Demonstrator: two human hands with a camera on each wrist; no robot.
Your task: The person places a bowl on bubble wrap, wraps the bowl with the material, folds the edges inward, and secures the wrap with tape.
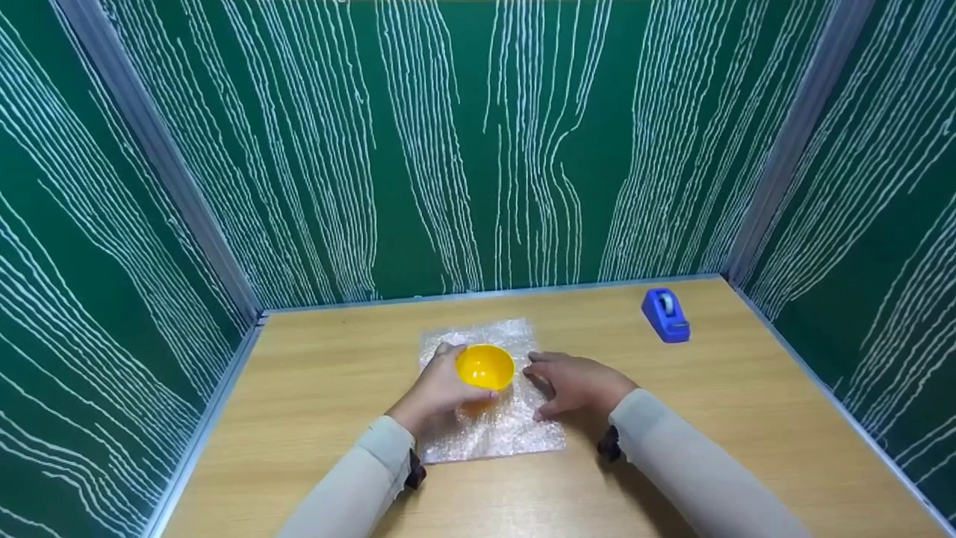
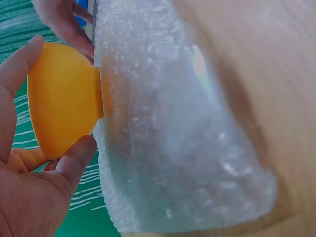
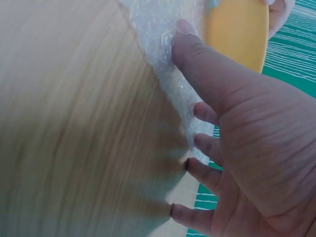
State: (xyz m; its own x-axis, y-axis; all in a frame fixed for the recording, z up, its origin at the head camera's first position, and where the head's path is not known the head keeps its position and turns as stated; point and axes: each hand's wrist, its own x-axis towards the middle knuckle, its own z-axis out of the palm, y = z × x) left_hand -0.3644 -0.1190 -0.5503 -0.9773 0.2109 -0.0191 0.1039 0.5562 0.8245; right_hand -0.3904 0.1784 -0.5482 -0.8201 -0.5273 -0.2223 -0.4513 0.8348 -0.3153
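A yellow bowl [image 1: 487,366] stands upright over a sheet of bubble wrap [image 1: 493,441] on the table. My left hand [image 1: 441,382] grips the bowl by its left side, thumb and fingers spread around the rim and wall. In the left wrist view the bowl's foot [image 2: 98,94] is at the surface of the wrap. To the right, my right hand [image 1: 579,382] is at the wrap's right edge with fingers spread. Its thumb [image 3: 190,47] is over the wrap, while other fingertips touch the wood or the wrap's edge. Nothing is pinched in that hand.
A blue tape dispenser [image 1: 665,317] with a roll in it sits at the back right of the wooden table [image 1: 336,373]. Green panels [image 1: 478,149] with white wavy lines, framed by metal posts [image 1: 175,149], enclose the back and both sides.
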